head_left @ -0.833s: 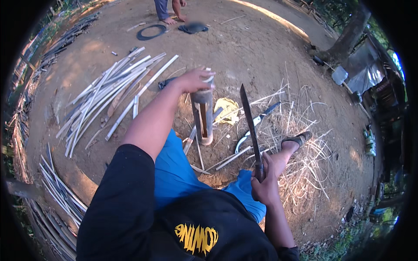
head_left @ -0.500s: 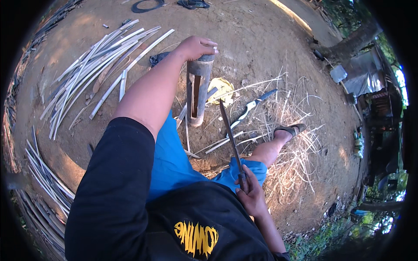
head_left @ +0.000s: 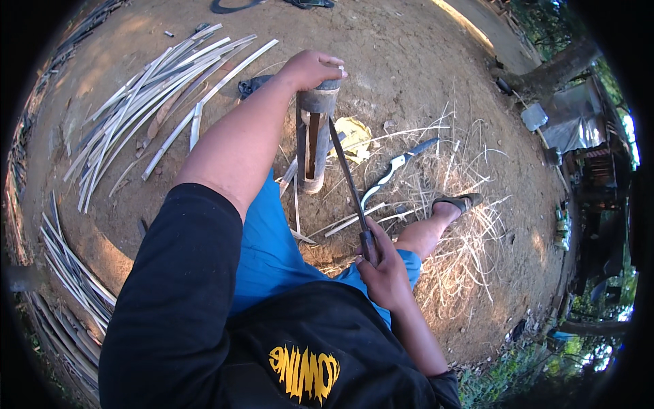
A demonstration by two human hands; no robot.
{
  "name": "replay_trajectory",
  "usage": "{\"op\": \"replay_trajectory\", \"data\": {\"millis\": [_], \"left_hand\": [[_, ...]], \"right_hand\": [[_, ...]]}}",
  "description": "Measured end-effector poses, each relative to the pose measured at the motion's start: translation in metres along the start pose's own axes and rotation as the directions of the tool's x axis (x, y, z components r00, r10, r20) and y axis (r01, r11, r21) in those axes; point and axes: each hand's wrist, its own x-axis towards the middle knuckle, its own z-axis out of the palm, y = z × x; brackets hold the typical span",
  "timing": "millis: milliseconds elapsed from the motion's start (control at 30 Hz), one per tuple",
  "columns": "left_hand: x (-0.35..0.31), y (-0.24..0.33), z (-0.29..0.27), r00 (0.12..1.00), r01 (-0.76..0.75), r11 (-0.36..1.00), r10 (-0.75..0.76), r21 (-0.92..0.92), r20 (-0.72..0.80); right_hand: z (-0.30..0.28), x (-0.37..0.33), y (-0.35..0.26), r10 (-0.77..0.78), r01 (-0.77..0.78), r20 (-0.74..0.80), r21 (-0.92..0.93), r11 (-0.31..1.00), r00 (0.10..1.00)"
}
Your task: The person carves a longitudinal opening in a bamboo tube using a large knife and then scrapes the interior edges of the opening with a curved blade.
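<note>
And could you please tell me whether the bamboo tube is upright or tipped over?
It is upright: the bamboo tube stands on end, the left hand at its top.

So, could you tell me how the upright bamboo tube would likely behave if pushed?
Without the left hand at its top, the bamboo tube would probably tip, being tall and narrow. Its rounded wall suggests it might roll once down; the long slot into its hollow inside hints at lightness.

The left hand covered the top of the tube, the right hand hid part of the knife, the upper edge sliced off a dark curved band, and whether the blade's tip touched the tube seemed too close to call.
</note>
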Motion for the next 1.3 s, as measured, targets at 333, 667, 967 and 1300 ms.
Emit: {"op": "replay_trajectory", "data": {"millis": [333, 667, 967, 1300], "left_hand": [[0.004, -0.006, 0.002, 1.0, -0.026, 1.0, 0.026, -0.002, -0.018], [0.009, -0.013, 0.001, 0.998, -0.045, 0.997, 0.047, -0.059, 0.031], [0.007, -0.015, 0.001, 0.997, -0.076, 0.996, 0.077, -0.052, 0.011], [0.008, -0.016, 0.0, 0.996, -0.093, 0.995, 0.093, -0.026, 0.007]], "right_hand": [[0.001, 0.001, 0.004, -0.04, 0.04, 0.0, -0.036, 0.999, 0.999], [-0.001, -0.003, -0.002, -0.041, 0.041, 0.003, -0.038, 0.998, 0.999], [0.0, -0.003, -0.002, -0.075, 0.075, -0.003, -0.035, 0.997, 0.997], [0.002, -0.002, 0.0, -0.039, 0.039, 0.02, -0.03, 0.999, 0.999]]}}
